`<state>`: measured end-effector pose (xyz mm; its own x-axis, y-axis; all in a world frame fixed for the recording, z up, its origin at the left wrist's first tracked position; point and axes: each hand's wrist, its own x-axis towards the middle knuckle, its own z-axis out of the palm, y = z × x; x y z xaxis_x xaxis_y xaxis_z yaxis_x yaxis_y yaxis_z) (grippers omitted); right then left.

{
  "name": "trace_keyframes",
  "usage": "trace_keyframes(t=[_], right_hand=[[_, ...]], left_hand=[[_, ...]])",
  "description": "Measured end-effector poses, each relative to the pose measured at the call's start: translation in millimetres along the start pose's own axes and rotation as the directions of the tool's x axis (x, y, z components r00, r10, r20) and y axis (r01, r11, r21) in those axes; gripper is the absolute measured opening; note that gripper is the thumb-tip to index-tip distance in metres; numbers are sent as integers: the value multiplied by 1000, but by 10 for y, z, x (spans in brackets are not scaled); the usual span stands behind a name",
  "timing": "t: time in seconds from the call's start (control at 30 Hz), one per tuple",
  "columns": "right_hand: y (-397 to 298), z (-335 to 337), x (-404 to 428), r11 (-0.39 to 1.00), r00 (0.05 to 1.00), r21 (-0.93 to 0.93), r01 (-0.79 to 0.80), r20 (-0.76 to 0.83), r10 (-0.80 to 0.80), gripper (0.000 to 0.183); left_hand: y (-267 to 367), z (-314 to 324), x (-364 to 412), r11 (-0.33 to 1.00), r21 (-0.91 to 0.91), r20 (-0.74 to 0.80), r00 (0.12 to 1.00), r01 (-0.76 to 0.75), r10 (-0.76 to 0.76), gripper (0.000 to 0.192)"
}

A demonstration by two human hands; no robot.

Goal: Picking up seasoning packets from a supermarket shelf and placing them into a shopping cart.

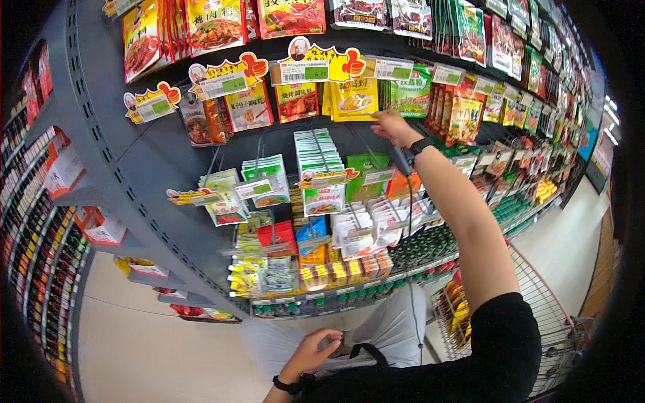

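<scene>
My right hand point(390, 126) reaches to the seasoning rack, its fingertips at the lower right corner of a yellow seasoning packet point(354, 101); whether they touch or pinch it I cannot tell. Just right of that packet hang green and white packets point(410, 93). To its left hangs a red and yellow seasoning packet point(297, 102). A dark device with a cable point(400, 160) sits by my right wrist, which wears a black band. Low in front of my body, my left hand point(315, 347) is loosely curled over my lap, with nothing seen in it.
Below the hand, hooks hold white and green packets point(317, 151), and small boxes point(352, 271) line a lower shelf. A wire shopping cart point(536, 302) with yellow packages point(457, 307) stands at my right. Grey shelving posts point(108, 151) and another stocked shelf are at the left.
</scene>
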<state>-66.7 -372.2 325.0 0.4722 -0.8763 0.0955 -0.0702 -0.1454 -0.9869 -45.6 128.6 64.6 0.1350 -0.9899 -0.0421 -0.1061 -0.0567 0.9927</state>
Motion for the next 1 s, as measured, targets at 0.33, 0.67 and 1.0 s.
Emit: trace_keyframes(t=[0.33, 0.67, 1.0], right_hand=[[-178, 87, -90, 843, 984, -508, 178, 91, -153, 27], [-294, 250, -339, 963, 972, -133, 233, -4, -236, 25], [-461, -33, -1414, 930, 961, 253, 269, -1, -277, 18]], left_hand=[[-98, 114, 88, 988, 153, 184, 983, -22, -7, 34], [-186, 37, -36, 979, 197, 174, 985, -51, 16, 37], [-89, 165, -134, 997, 68, 11, 999, -37, 37, 27]])
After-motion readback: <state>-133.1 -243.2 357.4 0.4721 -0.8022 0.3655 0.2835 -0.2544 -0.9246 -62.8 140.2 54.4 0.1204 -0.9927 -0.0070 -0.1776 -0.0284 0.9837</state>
